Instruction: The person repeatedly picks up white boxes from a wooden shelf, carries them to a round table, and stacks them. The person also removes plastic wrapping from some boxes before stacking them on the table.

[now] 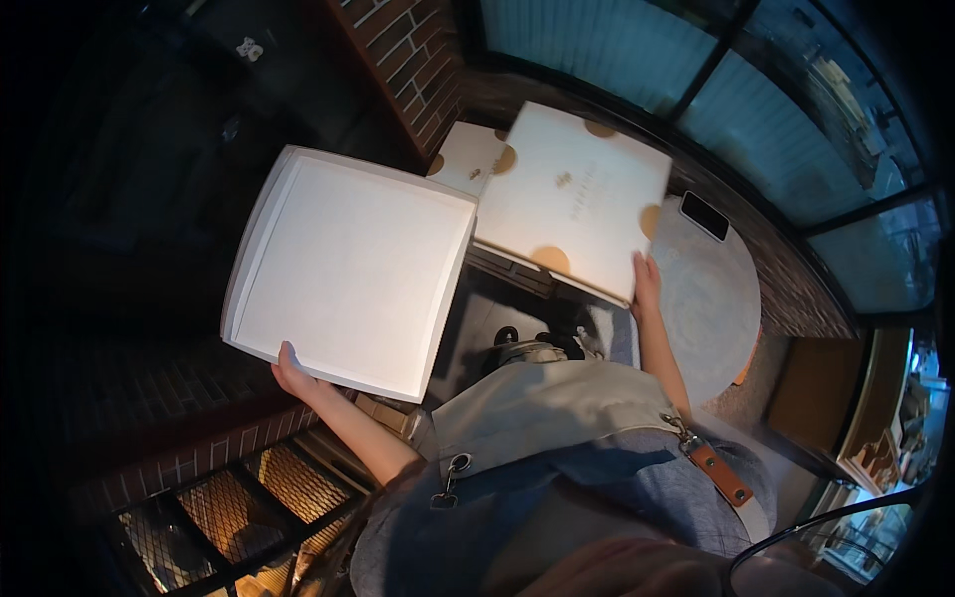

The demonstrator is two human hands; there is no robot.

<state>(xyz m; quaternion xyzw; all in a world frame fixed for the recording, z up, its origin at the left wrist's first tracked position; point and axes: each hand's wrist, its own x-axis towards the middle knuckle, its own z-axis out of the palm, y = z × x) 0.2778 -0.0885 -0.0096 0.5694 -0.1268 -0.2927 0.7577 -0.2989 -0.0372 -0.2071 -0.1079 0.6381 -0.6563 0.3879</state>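
White box tray: shallow, square, hollow side up, held out on the left, tilted, over dark brick floor. Left hand grips its near edge, thumb over the rim, fingers hidden beneath; the grip at one edge looks meant to keep the open face in view and clear of the other piece.

Head view, right side: box lid, cream with gold dots, held flat at the far right. Right hand clasps its near right corner, fingers under the board, thumb on top. Lid and tray touch or overlap slightly at their inner corners; cannot tell which. Holding them apart, one per hand, probably keeps the two halves separate.

Under the lid, a second dotted box shows at the far left edge, resting on a brick ledge. A round grey desk stands right of the lid, with a dark phone on its far rim.

Count: one tray, one lid, one further dotted box, one phone, one desk.
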